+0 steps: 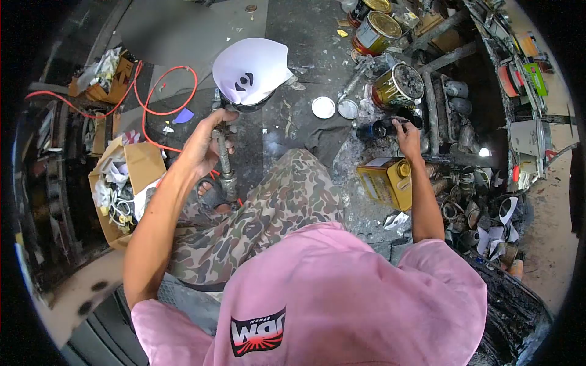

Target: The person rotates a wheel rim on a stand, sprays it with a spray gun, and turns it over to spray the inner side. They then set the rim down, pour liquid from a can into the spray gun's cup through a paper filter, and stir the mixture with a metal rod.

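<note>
My left hand point(210, 143) is closed around a spray gun point(225, 160) with a metal handle, held upright left of my knees. A white paper cone point(259, 67) with a dark printed mark stands in the dark cup at the gun's top. On the right, my right hand point(408, 135) has its fingers pinched at the edge of a small dark container point(381, 129), beside a paint-streaked open can point(398, 86). A yellow rectangular can point(386, 183) with a round cap lies just below that hand.
Two round white lids point(323, 107) lie on the floor ahead. An orange-red hose point(146, 110) loops at the left, near a cardboard box point(143, 165) of scraps. More paint cans point(376, 33) stand at the upper right. Cluttered cups and paper point(488, 238) lie at the right.
</note>
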`<state>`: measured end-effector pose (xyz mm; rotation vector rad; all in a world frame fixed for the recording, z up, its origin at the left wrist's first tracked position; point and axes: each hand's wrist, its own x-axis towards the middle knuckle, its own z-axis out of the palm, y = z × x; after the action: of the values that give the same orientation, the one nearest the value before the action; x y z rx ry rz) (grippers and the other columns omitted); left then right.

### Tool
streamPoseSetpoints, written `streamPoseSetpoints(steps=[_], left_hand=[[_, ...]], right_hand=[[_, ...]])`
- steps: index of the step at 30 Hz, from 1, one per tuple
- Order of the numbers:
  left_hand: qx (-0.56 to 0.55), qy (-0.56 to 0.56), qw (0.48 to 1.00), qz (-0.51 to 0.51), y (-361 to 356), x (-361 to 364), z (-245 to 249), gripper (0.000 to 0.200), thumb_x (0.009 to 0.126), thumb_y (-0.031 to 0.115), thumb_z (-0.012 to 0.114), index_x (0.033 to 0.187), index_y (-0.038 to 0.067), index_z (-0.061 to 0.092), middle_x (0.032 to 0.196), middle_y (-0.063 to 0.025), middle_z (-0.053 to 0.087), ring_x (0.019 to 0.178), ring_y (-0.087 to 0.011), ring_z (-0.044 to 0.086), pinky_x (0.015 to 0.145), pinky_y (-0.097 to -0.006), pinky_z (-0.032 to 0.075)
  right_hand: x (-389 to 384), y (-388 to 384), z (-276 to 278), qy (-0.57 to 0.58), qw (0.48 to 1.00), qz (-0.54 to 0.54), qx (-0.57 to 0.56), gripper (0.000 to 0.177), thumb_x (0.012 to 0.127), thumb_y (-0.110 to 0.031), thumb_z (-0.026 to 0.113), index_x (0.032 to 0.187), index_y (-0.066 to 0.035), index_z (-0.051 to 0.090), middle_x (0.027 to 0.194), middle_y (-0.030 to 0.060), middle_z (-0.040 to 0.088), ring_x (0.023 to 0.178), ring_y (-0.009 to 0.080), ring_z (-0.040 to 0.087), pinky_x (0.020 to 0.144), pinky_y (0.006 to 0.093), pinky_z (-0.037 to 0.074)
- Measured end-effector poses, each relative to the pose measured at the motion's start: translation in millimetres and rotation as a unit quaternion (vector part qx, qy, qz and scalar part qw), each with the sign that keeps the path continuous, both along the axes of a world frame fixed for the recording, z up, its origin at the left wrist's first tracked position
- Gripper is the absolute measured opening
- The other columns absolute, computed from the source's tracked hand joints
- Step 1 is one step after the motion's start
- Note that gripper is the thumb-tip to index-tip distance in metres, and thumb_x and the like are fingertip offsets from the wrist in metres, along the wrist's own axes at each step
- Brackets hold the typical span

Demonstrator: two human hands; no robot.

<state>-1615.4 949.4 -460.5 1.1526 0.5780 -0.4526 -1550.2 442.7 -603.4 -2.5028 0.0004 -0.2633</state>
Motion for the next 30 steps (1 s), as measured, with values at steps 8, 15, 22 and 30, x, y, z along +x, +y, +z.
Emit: streamPoseSetpoints(steps=[8, 15, 22, 30], left_hand=[[-0.007, -0.004, 1.0, -0.011, 0.3, 0.6, -1.8, 0.028, 0.082, 0.029, 0.071, 0.098, 0.008, 0.062, 0.08, -0.0001, 0.05, 0.066, -0.0124, 0.05, 0.059, -0.0281, 0.042], [-0.005, 0.007, 1.0, -0.003, -3.8, 0.5, 1.1, 0.026, 0.083, 0.027, 0.07, 0.098, 0.007, 0.062, 0.077, 0.0006, 0.049, 0.061, -0.0126, 0.05, 0.058, -0.0288, 0.042], [-0.013, 0.002, 1.0, -0.004, -1.0, 0.4, -3.2, 0.025, 0.083, 0.026, 0.069, 0.098, 0.007, 0.061, 0.08, 0.0004, 0.05, 0.061, -0.013, 0.05, 0.059, -0.0288, 0.043], [-0.001, -0.002, 0.999, -0.032, 2.9, 1.6, -9.3, 0.026, 0.083, 0.03, 0.069, 0.098, 0.011, 0.059, 0.084, -0.0031, 0.061, 0.062, -0.0145, 0.052, 0.063, -0.0333, 0.046]], right_hand=[[1.8, -27.1, -2.3, 0.104, 0.993, -0.042, -0.033, 0.044, 0.095, -0.033, 0.066, 0.075, 0.005, 0.057, 0.072, 0.027, 0.057, 0.068, 0.0439, 0.056, 0.064, 0.048, 0.044], [-3.1, -13.0, 19.8, 0.025, 0.995, -0.044, -0.087, 0.04, 0.095, -0.034, 0.066, 0.086, 0.005, 0.064, 0.076, 0.0283, 0.059, 0.073, 0.0476, 0.056, 0.065, 0.049, 0.043], [-4.3, -19.7, 14.9, 0.045, 0.997, -0.026, -0.053, 0.044, 0.093, -0.036, 0.069, 0.078, 0.005, 0.062, 0.068, 0.0265, 0.059, 0.065, 0.0455, 0.057, 0.06, 0.0464, 0.044], [-0.2, -37.5, -48.0, 0.067, 0.991, -0.096, -0.06, 0.043, 0.093, -0.036, 0.07, 0.08, 0.005, 0.065, 0.058, 0.0155, 0.051, 0.054, 0.0171, 0.045, 0.054, 0.0379, 0.04]])
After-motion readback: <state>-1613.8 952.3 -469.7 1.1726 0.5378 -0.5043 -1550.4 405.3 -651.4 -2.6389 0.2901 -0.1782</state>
